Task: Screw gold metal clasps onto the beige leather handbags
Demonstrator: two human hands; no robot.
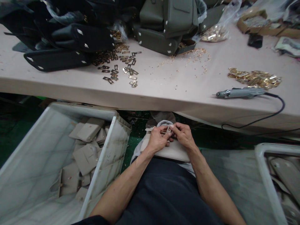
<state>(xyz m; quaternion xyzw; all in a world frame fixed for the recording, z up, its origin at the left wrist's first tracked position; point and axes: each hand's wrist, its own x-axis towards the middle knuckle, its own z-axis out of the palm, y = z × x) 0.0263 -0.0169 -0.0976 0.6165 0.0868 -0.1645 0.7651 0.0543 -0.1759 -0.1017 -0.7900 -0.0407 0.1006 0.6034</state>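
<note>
A light beige bag rests on my lap, below the table's front edge. Above it my left hand is closed, its fingers pinching a narrow light strap with what looks like a small metal fitting. From the other side my right hand meets it, thumb and fingers pinched on the same strap end. The fingertips of both hands nearly touch and partly cover the fitting, so its exact shape is hidden.
On the table lie an electric screwdriver, gold metal fittings, dark metal plates, scattered screws, black bags and olive bags. A white bin with beige bags stands left, another bin right.
</note>
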